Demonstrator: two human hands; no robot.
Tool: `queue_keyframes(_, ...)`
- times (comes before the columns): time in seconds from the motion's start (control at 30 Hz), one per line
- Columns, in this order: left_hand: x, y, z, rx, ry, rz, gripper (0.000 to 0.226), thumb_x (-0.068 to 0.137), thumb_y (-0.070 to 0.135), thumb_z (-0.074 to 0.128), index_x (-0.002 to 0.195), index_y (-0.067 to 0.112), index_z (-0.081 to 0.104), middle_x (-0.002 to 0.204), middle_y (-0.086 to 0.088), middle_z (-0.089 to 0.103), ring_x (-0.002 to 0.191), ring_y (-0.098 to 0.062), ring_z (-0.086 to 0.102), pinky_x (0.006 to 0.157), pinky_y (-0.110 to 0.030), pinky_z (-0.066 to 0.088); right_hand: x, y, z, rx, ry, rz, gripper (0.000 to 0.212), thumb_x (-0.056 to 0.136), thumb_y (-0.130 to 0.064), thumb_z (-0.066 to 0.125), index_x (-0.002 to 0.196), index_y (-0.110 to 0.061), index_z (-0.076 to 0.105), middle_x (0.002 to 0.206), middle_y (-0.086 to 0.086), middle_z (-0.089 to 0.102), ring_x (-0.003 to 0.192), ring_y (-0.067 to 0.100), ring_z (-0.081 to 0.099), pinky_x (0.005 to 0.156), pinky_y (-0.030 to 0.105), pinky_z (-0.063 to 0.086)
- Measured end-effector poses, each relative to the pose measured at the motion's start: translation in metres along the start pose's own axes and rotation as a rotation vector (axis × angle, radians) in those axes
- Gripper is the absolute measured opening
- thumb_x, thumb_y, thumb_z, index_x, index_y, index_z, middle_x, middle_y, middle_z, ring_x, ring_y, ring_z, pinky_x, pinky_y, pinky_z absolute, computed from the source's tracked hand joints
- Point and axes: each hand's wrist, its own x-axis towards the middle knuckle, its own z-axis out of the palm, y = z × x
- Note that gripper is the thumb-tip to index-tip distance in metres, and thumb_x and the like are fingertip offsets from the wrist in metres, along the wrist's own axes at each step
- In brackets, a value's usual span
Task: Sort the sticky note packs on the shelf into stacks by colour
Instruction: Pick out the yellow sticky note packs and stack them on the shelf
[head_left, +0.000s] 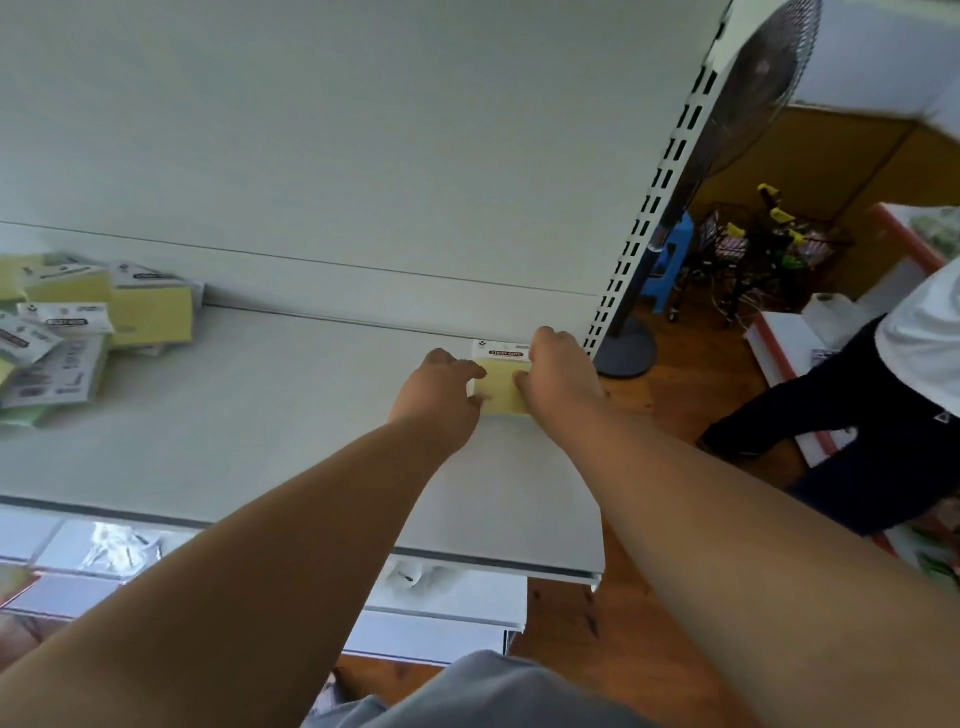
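A yellow sticky note pack (501, 387) with a white header label lies at the back right corner of the white shelf (270, 415). My left hand (439, 395) holds its left edge and my right hand (558, 371) holds its right edge, fingers curled onto the pack. At the far left of the shelf sits a loose pile of sticky note packs (67, 327), mostly yellow with white labels; a green pack (23, 414) shows at the pile's near edge.
The shelf's slotted upright post (654, 208) stands right of my hands. Beyond it are a standing fan (727, 135), a blue stool (670, 260), a wire basket (763, 254) and a person in dark trousers (852, 405). Lower shelves (452, 597) show below.
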Motion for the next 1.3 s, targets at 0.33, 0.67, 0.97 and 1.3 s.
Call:
queue_keyframes(0.33, -0.047, -0.06, -0.048, -0.004, 0.064, 0.048, 0.029, 0.087, 0.019, 0.059, 0.115, 0.025, 0.064, 0.109, 0.006, 0.061, 0.093, -0.014, 0.06, 0.08, -0.023, 0.046, -0.045, -0.079, 0.004, 0.066, 0.148, -0.226, 0.02, 0.092, -0.022, 0.056, 0.108, -0.01, 0.053, 0.106, 0.007, 0.054, 0.094, 0.025, 0.055, 0.071, 0.034, 0.046)
queue_keyframes(0.67, -0.099, -0.259, -0.185, -0.024, 0.205, -0.09, 0.025, 0.083, 0.019, 0.062, 0.107, 0.026, 0.066, 0.101, 0.008, 0.061, 0.08, -0.012, 0.061, 0.076, -0.025, 0.047, -0.093, -0.296, 0.086, 0.256, 0.13, -0.326, 0.023, 0.09, -0.025, 0.059, 0.108, -0.01, 0.055, 0.107, 0.005, 0.057, 0.09, 0.024, 0.057, 0.07, 0.027, 0.036)
queue_keyframes(0.97, -0.119, -0.357, -0.242, -0.083, 0.3, -0.159, 0.035, 0.08, 0.019, 0.065, 0.115, 0.019, 0.065, 0.113, -0.001, 0.059, 0.093, -0.018, 0.06, 0.081, -0.025, 0.045, -0.104, -0.433, 0.124, 0.349, -0.011, -0.373, 0.019, 0.088, -0.024, 0.063, 0.101, -0.011, 0.059, 0.099, 0.004, 0.059, 0.086, 0.02, 0.056, 0.074, 0.03, 0.045)
queue_keyframes(1.3, -0.097, -0.381, -0.255, -0.119, 0.156, -0.241, 0.047, 0.084, 0.018, 0.058, 0.131, 0.018, 0.053, 0.13, -0.004, 0.057, 0.121, -0.022, 0.052, 0.099, -0.032, 0.043, -0.072, -0.489, 0.156, 1.034, -0.225, 0.387, 0.022, 0.073, -0.018, 0.075, 0.09, -0.005, 0.068, 0.084, 0.015, 0.071, 0.063, 0.027, 0.064, 0.06, 0.037, 0.055)
